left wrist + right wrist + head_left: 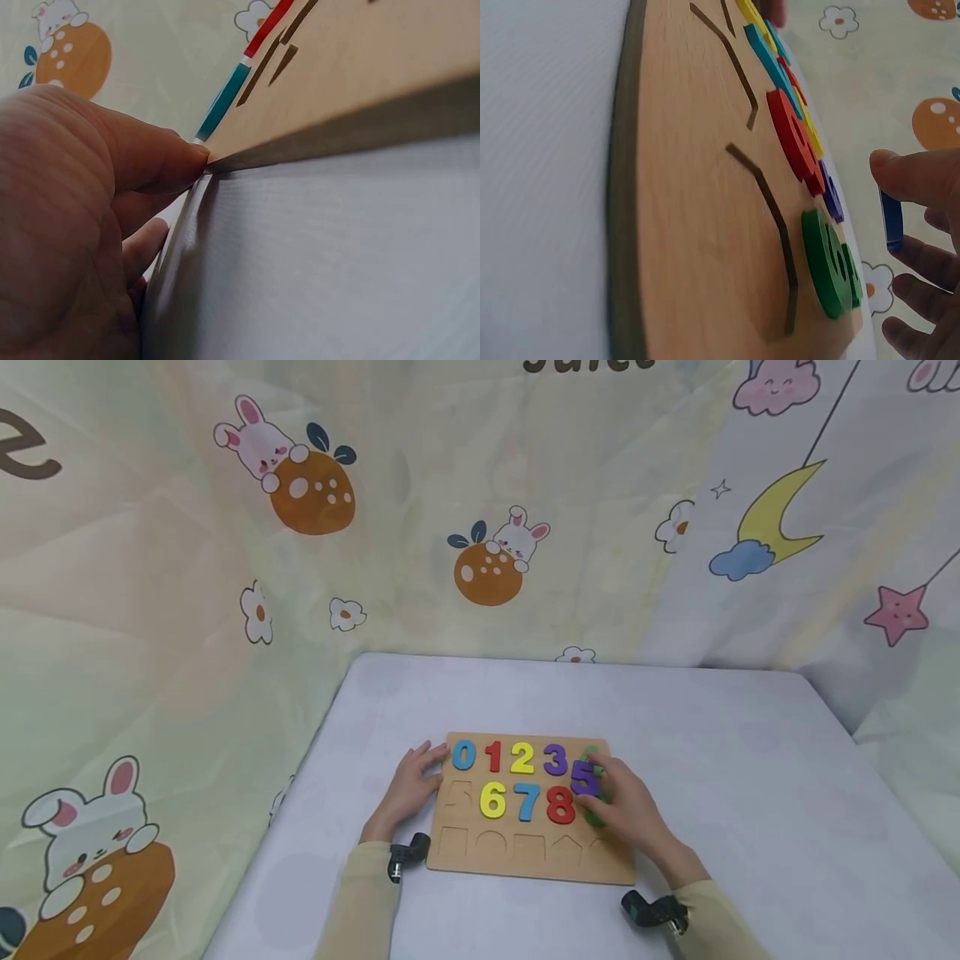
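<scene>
A wooden number puzzle board (525,864) lies on the table. My right hand (633,806) pinches a purple number 5 piece (584,778) between thumb and fingers, raised over the board's right side. In the right wrist view, that 5 (891,219) shows edge-on, apart from the board. Partly covered in the head view are a green 4 (591,752) and a green 9 (826,262). My left hand (411,785) rests at the board's left edge, thumb tip (196,155) against it. Right of an unfilled 5 recess (459,793) sit a yellow 6 (492,800), blue 7 (527,802) and red 8 (560,805).
Across the board's top row are a blue 0 (463,755), red 1 (492,756), yellow 2 (522,757) and purple 3 (555,760). Unfilled shape recesses (529,847) line the bottom row. Around the white table (750,777) hangs a printed cloth (405,568).
</scene>
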`<state>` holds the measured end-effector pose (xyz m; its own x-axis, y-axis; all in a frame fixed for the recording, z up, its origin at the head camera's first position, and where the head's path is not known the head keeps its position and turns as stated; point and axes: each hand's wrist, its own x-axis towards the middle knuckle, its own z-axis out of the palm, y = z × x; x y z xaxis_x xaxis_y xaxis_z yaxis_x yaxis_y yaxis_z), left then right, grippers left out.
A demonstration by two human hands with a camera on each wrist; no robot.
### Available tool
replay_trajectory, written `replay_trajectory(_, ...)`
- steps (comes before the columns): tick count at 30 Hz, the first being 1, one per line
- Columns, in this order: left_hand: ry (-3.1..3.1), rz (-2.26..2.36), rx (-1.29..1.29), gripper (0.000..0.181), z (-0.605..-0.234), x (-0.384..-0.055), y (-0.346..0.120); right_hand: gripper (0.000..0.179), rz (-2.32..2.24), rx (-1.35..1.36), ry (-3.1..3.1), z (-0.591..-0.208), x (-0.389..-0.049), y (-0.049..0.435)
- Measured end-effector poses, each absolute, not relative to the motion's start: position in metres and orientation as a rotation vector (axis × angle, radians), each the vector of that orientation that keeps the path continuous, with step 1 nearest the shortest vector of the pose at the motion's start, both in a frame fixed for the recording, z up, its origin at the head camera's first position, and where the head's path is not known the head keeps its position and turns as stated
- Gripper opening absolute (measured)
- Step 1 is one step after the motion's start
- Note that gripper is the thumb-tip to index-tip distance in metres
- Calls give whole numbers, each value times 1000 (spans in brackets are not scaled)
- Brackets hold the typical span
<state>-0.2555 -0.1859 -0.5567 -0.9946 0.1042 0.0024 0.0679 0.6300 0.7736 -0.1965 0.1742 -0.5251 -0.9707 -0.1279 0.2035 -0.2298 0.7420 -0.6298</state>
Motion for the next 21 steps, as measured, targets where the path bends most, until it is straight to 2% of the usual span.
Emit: replay_trajectory(21,2792,1314,130,47,-559,-257,-186,70,1039,415,-2806,-526,-205,118)
